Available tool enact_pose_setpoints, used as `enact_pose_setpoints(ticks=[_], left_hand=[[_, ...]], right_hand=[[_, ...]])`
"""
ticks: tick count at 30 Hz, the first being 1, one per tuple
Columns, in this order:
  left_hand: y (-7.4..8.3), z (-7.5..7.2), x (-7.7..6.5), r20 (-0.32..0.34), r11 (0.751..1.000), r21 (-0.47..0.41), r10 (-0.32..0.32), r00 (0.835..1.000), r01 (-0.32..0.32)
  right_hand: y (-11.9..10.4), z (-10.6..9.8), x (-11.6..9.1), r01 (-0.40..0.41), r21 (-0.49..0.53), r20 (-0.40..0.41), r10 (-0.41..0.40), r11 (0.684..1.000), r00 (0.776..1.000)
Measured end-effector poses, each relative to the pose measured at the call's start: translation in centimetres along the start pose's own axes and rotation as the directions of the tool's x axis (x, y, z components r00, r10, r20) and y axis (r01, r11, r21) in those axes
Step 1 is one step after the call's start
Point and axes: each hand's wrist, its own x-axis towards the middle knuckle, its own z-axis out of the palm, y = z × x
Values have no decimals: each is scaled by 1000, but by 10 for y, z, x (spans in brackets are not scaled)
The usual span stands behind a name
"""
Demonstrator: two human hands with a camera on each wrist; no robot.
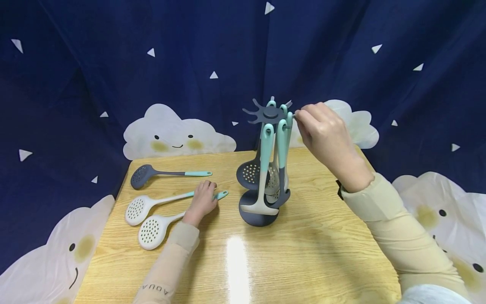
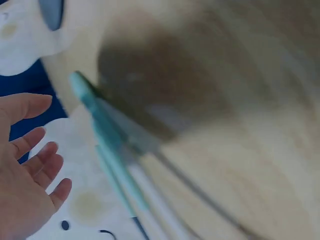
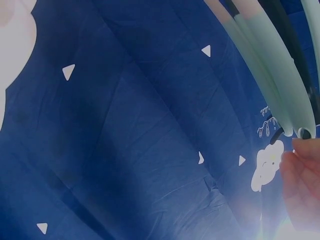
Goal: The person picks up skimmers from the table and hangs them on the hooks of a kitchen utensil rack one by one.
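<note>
A dark utensil carousel with curved hooks stands right of the table's middle on a round base. Several mint-handled kitchen tools hang from it, among them a dark skimmer and a cream-headed tool. My right hand pinches one hook end on the carousel's right side. Over the mint handles of two white skimmers, the nearer and the middle one, hovers my left hand. In the left wrist view its fingers are loosely spread, apart from the mint handles.
A dark slotted spoon lies at the table's back left, handle pointing right. Behind the wooden table hangs a dark blue curtain with white triangles and clouds.
</note>
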Motion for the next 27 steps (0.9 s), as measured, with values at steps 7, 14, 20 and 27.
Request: enact_pose_setpoints(ticks=[7, 14, 20, 27], left_hand=[[-11, 12, -3, 11, 998, 46, -32, 999, 31], [-15, 18, -3, 71, 993, 88, -85, 994, 79], [-18, 24, 0, 90, 991, 116, -81, 993, 71], [-19, 32, 2, 38, 992, 122, -23, 999, 18]], right_hand=[[0, 0, 0, 2, -1, -9, -2, 1000, 1000], [0, 0, 0, 15, -20, 8, -15, 1000, 1000], [2, -2, 0, 35, -58, 55, -32, 998, 998], [2, -2, 0, 31, -54, 49, -28, 998, 998]])
